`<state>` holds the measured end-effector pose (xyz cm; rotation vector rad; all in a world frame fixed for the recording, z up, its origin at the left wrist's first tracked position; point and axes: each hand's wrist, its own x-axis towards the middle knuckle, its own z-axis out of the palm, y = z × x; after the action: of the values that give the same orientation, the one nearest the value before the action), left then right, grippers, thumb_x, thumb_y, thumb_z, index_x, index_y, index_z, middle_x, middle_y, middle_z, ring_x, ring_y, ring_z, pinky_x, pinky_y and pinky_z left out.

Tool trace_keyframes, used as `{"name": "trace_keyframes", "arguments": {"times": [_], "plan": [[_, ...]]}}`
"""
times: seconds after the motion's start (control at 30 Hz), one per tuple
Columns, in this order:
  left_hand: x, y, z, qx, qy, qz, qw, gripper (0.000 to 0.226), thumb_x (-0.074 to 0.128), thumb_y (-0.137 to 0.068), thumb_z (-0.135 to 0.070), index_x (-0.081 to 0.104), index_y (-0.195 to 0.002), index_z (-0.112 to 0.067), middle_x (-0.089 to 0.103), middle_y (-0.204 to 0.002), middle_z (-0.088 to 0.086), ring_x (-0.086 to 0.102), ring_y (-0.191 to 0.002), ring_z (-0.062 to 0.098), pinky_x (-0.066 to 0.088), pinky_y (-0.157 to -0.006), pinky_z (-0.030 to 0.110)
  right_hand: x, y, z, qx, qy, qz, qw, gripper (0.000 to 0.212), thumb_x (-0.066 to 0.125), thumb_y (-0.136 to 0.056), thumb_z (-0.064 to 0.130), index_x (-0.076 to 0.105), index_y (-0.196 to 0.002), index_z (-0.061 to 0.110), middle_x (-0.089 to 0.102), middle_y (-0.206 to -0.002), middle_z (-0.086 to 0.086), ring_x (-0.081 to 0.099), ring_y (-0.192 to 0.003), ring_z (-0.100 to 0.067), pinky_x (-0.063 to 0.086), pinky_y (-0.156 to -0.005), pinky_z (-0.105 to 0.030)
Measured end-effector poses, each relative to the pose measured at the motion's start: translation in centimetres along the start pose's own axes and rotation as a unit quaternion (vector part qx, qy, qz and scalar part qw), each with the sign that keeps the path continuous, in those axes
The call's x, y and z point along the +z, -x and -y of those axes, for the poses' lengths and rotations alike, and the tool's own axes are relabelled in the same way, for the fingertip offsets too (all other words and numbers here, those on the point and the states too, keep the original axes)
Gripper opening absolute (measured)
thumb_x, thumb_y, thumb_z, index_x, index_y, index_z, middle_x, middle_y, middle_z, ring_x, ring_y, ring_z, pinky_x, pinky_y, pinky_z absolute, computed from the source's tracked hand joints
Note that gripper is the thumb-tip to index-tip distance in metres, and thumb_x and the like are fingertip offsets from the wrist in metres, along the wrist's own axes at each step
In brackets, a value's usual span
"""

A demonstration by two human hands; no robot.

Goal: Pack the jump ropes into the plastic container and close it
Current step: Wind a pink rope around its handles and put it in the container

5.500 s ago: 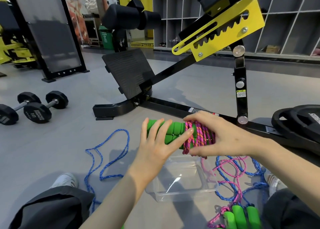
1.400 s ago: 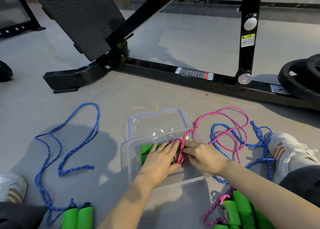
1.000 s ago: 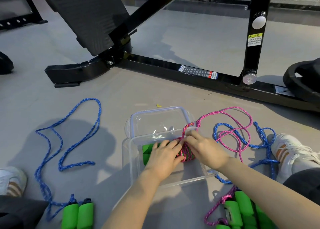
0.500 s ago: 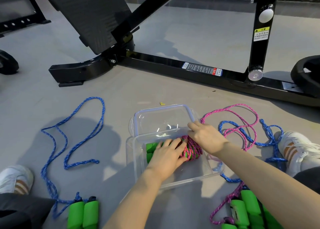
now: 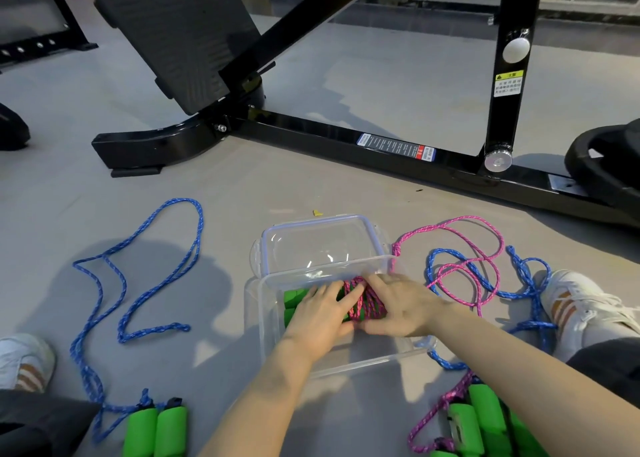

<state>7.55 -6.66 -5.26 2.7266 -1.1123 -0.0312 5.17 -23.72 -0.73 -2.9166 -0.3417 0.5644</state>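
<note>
Down on the grey floor [image 5: 346,193], between the person's two legs, sits the clear plastic container [image 5: 264,321], open at the top, and both hands are inside it! The wound jump rope [image 5: 369,306], pink cord wrapped round green foam handles, lies in the far half of the container, with the handles pointing toward its left wall. The left hand [image 5: 320,316] lies flat on the green handles, fingers straight and pressing down, gripping nothing. The right hand [image 5: 403,309] cups the pink-wrapped end, fingers curled over the top and thumb along the near side, so it has hold of that bundle. Just behind the container, up against its far wall, the clear lid [image 5: 318,242] lies flat on the floor. Left of the container a blue jump rope [image 5: 156,329] sprawls loose, its green handles [image 5: 156,429] side by side at the near left. Right of the container a loose pink rope [image 5: 465,217] and a second blue rope [image 5: 535,325] lie tangled together, with more green foam grips [image 5: 485,411] at the near right. A white shoe [image 5: 581,307] rests beyond that tangle, and a second white shoe [image 5: 24,359] sits well off to the container's left. Far behind the container runs a black bench frame [image 5: 311,134], with a black weight plate [image 5: 602,158] at its right end.
</note>
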Motion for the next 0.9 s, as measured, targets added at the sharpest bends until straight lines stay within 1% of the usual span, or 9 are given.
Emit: {"name": "trace_keyframes", "arguments": {"times": [0.1, 0.2, 0.27, 0.33, 0.43, 0.53, 0.67, 0.77, 0.9], "plan": [[-1.2, 0.6, 0.8, -0.039, -0.026, 0.035, 0.998, 0.069, 0.049, -0.096, -0.042, 0.014, -0.153, -0.023, 0.027, -0.151, 0.000, 0.032, -0.136, 0.020, 0.027, -0.108, 0.032, 0.5, -0.2, 0.2, -0.003, 0.094, -0.027, 0.995, 0.090, 0.054, -0.082, 0.060, 0.018, -0.147, 0.009, 0.030, -0.143, -0.008, 0.025, -0.134, -0.024, 0.011, -0.117, -0.037], [-1.3, 0.9, 1.9, -0.039, -0.058, 0.026, 0.997, 0.063, 0.063, -0.089, -0.039, 0.042, -0.143, -0.016, 0.042, -0.145, 0.000, 0.044, -0.129, 0.018, 0.038, -0.099, 0.029, 1.1, -0.4, 0.3, -0.004, 0.148, -0.054, 0.987, 0.085, 0.043, -0.088, 0.061, 0.013, -0.148, 0.008, 0.026, -0.144, -0.007, 0.022, -0.135, -0.027, 0.008, -0.117, -0.042], [-0.6, 0.7, 2.2, -0.031, -0.101, 0.039, 0.994, 0.069, 0.092, -0.047, -0.043, 0.073, -0.106, -0.013, 0.069, -0.107, 0.001, 0.067, -0.093, 0.014, 0.052, -0.069, 0.021, 1.9, -0.6, 0.5, 0.006, 0.182, -0.066, 0.981, 0.087, 0.039, -0.090, 0.060, 0.009, -0.148, 0.004, 0.026, -0.146, -0.010, 0.024, -0.136, -0.028, 0.009, -0.117, -0.046], [-0.5, 0.5, 1.5, -0.053, -0.090, 0.041, 0.994, 0.071, 0.095, -0.016, -0.045, 0.077, -0.079, -0.016, 0.071, -0.080, -0.003, 0.069, -0.068, 0.011, 0.049, -0.050, 0.017, 2.6, -0.9, 0.5, 0.018, 0.209, -0.088, 0.974, 0.094, 0.054, -0.080, 0.063, 0.031, -0.141, -0.004, 0.046, -0.132, -0.017, 0.046, -0.121, -0.031, 0.030, -0.110, -0.049], [-1.2, 0.4, 0.9, -0.084, -0.060, 0.041, 0.994, 0.064, 0.080, -0.071, -0.037, 0.060, -0.125, -0.010, 0.060, -0.123, 0.004, 0.058, -0.112, 0.016, 0.048, -0.083, 0.025, 2.8, -1.2, 0.4, 0.000, 0.212, -0.130, 0.969, 0.093, 0.078, -0.049, 0.065, 0.065, -0.111, -0.002, 0.065, -0.091, -0.011, 0.063, -0.077, -0.026, 0.055, -0.074, -0.041], [-1.6, 0.1, 0.9, -0.094, -0.059, 0.078, 0.991, 0.056, 0.051, -0.096, -0.032, 0.032, -0.145, -0.013, 0.037, -0.145, 0.003, 0.037, -0.132, 0.021, 0.036, -0.099, 0.034, 2.7, -1.0, 0.4, -0.015, 0.183, -0.129, 0.974, 0.091, 0.075, -0.062, 0.059, 0.056, -0.124, -0.004, 0.061, -0.104, -0.013, 0.062, -0.092, -0.029, 0.053, -0.083, -0.040], [-1.7, 0.6, 0.8, -0.094, -0.053, 0.086, 0.990, 0.057, 0.041, -0.100, -0.038, 0.025, -0.149, -0.013, 0.030, -0.151, 0.004, 0.028, -0.139, 0.020, 0.031, -0.105, 0.033, 2.3, -0.2, 0.4, -0.005, 0.107, -0.068, 0.992, 0.093, 0.024, -0.085, 0.069, -0.001, -0.150, 0.007, 0.014, -0.154, -0.009, 0.015, -0.142, -0.025, 0.008, -0.117, -0.035], [-2.1, 1.4, 0.8, -0.078, -0.082, 0.068, 0.991, 0.058, 0.033, -0.103, -0.036, 0.014, -0.152, -0.012, 0.014, -0.159, 0.005, 0.011, -0.146, 0.018, 0.014, -0.115, 0.033, 2.3, 0.1, 0.6, 0.006, 0.098, -0.046, 0.994, 0.119, -0.027, -0.053, 0.078, -0.010, -0.149, 0.010, -0.004, -0.159, -0.006, -0.001, -0.146, -0.021, -0.005, -0.117, -0.036], [-3.3, 2.9, 0.7, -0.080, -0.097, 0.056, 0.990, 0.056, 0.025, -0.105, -0.037, 0.011, -0.153, -0.013, 0.006, -0.161, 0.006, 0.005, -0.147, 0.018, 0.002, -0.118, 0.036, 2.3, 0.6, 1.2, 0.014, 0.117, -0.060, 0.991, 0.133, -0.048, -0.036, 0.070, -0.011, -0.148, 0.010, -0.010, -0.158, -0.006, -0.007, -0.146, -0.021, -0.010, -0.116, -0.039]]}}
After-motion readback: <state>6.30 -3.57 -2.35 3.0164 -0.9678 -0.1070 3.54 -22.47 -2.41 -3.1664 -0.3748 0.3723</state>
